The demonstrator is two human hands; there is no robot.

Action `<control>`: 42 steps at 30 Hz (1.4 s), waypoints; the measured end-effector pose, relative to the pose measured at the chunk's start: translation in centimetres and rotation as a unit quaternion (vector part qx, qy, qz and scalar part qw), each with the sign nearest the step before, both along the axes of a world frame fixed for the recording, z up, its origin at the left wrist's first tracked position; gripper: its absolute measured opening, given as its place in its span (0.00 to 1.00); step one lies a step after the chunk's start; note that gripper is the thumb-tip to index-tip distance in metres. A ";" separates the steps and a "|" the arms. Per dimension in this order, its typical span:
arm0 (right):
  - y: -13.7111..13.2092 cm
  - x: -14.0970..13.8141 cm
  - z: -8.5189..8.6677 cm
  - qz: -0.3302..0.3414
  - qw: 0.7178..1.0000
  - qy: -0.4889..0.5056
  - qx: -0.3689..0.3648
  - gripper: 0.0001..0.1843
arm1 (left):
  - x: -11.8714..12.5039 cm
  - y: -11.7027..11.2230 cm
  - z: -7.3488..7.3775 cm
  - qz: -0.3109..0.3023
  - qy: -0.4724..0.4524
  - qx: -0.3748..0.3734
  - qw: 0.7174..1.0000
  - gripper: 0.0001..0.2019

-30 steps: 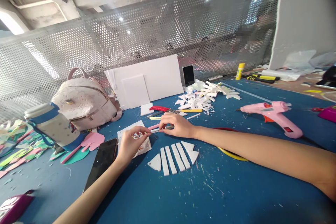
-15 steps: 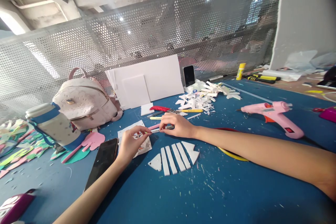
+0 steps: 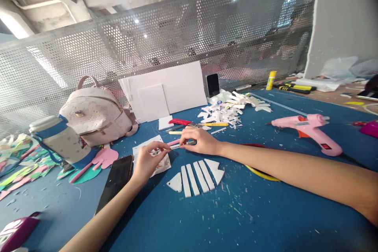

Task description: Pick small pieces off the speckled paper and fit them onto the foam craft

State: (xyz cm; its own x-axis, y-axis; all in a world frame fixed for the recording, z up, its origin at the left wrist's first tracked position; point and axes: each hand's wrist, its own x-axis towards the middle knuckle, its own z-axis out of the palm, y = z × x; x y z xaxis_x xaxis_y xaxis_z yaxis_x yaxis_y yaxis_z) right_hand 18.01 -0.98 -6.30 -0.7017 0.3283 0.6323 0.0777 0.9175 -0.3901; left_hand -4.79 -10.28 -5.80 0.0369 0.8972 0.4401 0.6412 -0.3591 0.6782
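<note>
A: Nothing has really moved since the earlier frame: both hands are parked in the same spot, and only the view has drifted a hair.

B: Left hand [image 3: 147, 163]?

A: Thumb and forefinger are pinched almost closed on the near end of a pink pen-like tool [image 3: 173, 142]. Its palm sits over a white printed sheet [image 3: 141, 146].

B: Right hand [image 3: 199, 141]?

A: Fingers are curled down tight over the tool's far, darker end. I can't tell if it's a pen or a knife.

B: So where's the tool?

A: It bridges the two sets of fingertips, low over the blue table [image 3: 265, 212].

B: Neighbours?

A: White foam strips [image 3: 195, 177] are just below the right-hand fingers. A black phone [image 3: 116, 179] is beside the left wrist. A foam scrap pile [image 3: 224, 112] lies beyond the right knuckles. A pink glue gun [image 3: 310, 128] is well off to the right.
</note>
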 end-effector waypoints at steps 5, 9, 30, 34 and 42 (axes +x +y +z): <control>0.1 0.0 -0.1 -0.005 1.000 -0.004 0.002 0.03 | -0.1 0.1 -0.1 0.003 0.003 0.003 1.000 0.03; 0.1 0.0 -0.1 -0.004 1.000 0.003 0.003 0.02 | -0.2 0.2 -0.2 0.002 0.005 0.003 1.000 0.03; 0.0 -0.1 0.0 0.000 1.000 -0.002 0.003 0.03 | 0.4 -0.2 0.4 -0.012 0.025 0.004 1.000 0.03; 0.0 0.0 0.0 -0.006 1.000 -0.007 0.005 0.03 | 0.6 -0.2 0.4 -0.020 0.037 0.008 0.999 0.04; -0.3 -0.2 0.3 0.011 1.000 -0.009 0.015 0.03 | 0.9 0.0 0.4 -0.044 0.041 0.036 0.998 0.04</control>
